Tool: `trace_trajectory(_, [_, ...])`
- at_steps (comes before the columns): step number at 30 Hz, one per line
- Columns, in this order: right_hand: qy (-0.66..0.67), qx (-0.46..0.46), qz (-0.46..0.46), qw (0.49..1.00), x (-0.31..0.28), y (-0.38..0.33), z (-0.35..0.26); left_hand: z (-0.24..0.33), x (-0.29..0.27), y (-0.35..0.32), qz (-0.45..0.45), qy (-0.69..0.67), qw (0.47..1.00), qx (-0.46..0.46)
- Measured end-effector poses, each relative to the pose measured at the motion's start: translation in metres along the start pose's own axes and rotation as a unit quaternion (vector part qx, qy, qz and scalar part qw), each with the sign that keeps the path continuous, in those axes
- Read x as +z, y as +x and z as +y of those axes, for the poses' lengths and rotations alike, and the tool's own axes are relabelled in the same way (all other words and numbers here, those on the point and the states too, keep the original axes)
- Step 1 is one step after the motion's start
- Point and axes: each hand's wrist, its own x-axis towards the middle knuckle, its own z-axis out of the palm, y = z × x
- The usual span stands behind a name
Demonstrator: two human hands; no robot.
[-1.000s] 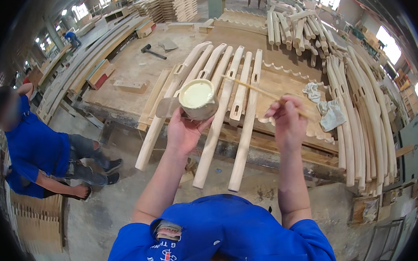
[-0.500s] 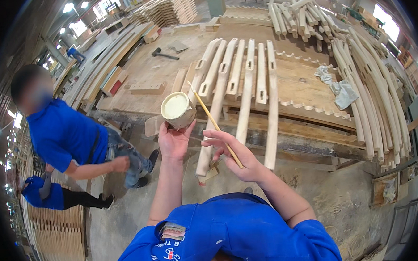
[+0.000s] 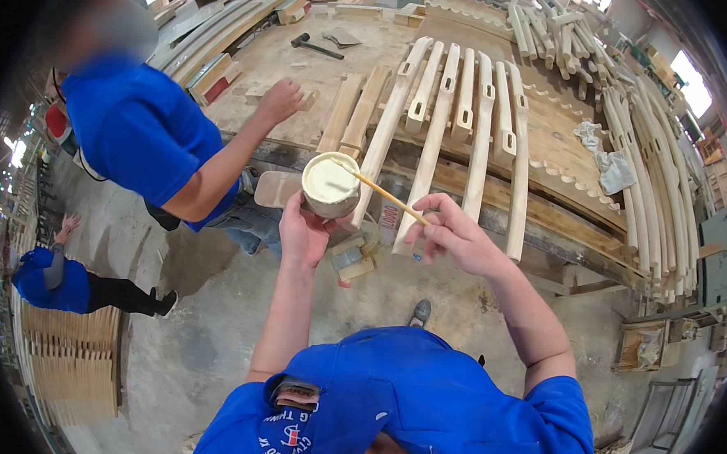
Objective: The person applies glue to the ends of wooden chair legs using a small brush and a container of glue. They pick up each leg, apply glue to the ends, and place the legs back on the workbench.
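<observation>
Slanting up-left, a thin yellow wooden stick [image 3: 388, 198] is held by the right hand [image 3: 456, 237], tip over a round, cream-filled pot [image 3: 334, 207] cupped in the left hand [image 3: 305, 236].

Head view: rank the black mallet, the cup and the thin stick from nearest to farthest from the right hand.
1. Thin stick: held in the right hand.
2. Cup: to the left, held by the left hand.
3. Black mallet: up and left, lying on the workbench.
</observation>
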Motion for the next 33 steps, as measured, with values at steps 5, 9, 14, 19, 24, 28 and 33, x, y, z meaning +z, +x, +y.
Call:
trace_trajectory(5, [-0.178, -0.017, 0.065, 0.982, -0.002, 0.001, -0.010, 0.003, -0.002, -0.006, -0.010, 0.014, 1.000, -0.014])
trace_trajectory(9, [-0.348, -0.042, 0.099, 0.931, -0.002, -0.004, -0.025, 0.005, 0.001, -0.013, -0.030, 0.005, 0.999, -0.015])
trace_trajectory(14, [-0.487, -0.032, 0.124, 0.864, 0.000, -0.022, -0.046, 0.001, -0.002, -0.018, -0.033, 0.014, 0.999, -0.022])
trace_trajectory(19, [-0.523, -0.093, 0.157, 0.833, -0.001, -0.034, -0.046, -0.005, 0.002, -0.021, -0.020, 0.026, 0.999, -0.041])
trace_trajectory(24, [-0.532, -0.137, 0.196, 0.812, 0.002, -0.030, -0.029, -0.012, 0.011, -0.021, -0.050, 0.015, 0.997, -0.052])
trace_trajectory(28, [-0.553, -0.117, 0.201, 0.800, 0.001, -0.045, -0.032, -0.015, 0.005, -0.021, -0.063, 0.024, 0.996, -0.057])
trace_trajectory(33, [-0.554, -0.130, 0.219, 0.792, -0.003, -0.056, -0.039, -0.013, 0.010, -0.023, -0.068, 0.022, 0.996, -0.051])
